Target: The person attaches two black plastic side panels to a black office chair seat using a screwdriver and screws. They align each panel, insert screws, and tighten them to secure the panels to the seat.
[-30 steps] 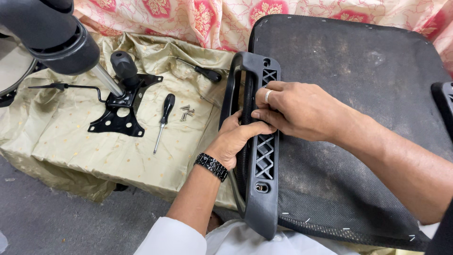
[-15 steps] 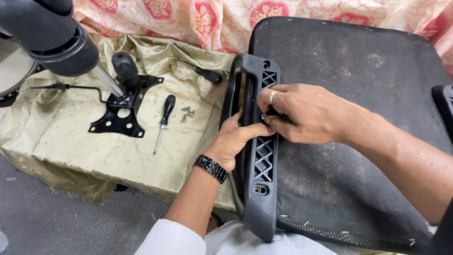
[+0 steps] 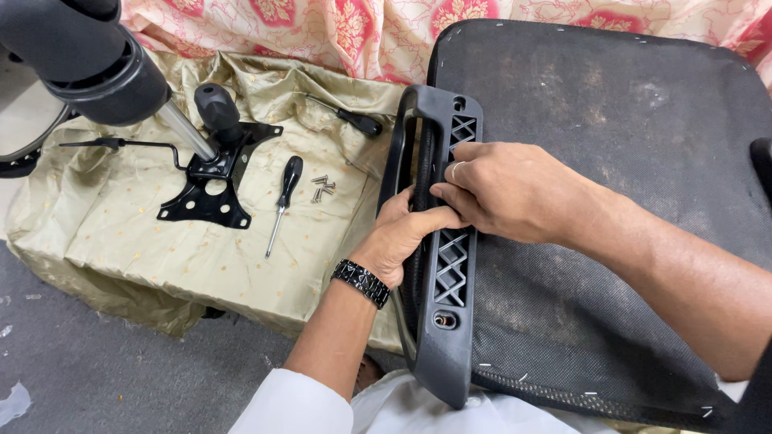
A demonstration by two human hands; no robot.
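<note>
Head-camera view had us looking down on an upturned chair seat [image 3: 611,161], its dusty black underside filling the frame from twelve to four o'clock. Along its nine o'clock edge lay a black plastic armrest [image 3: 445,321] with lattice cut-outs, running from twelve toward six.

Our right hand [image 3: 515,189] lay across the armrest's lattice face, its fingers [image 3: 454,201] curled narrowly and pressed onto the plastic; whether they pinched anything small, we could not tell. Our left hand [image 3: 402,237], with a black wristwatch [image 3: 362,283], came up from seven o'clock and gripped the armrest's outer bar, fingers closed around it and touching the right fingertips.

At nine o'clock of the armrest, a pale gold cloth [image 3: 161,241] covered the floor. On it stood a black seat mechanism plate [image 3: 213,181] with a knob and a thin lever, and a gas-lift column [image 3: 88,56] slanted over it from ten o'clock. Just beside the plate lay a black-handled screwdriver [image 3: 283,197], with a second screwdriver [image 3: 354,120] near the armrest's top. Between them sat a small cluster of screws [image 3: 322,189], well apart from both hands.
</note>
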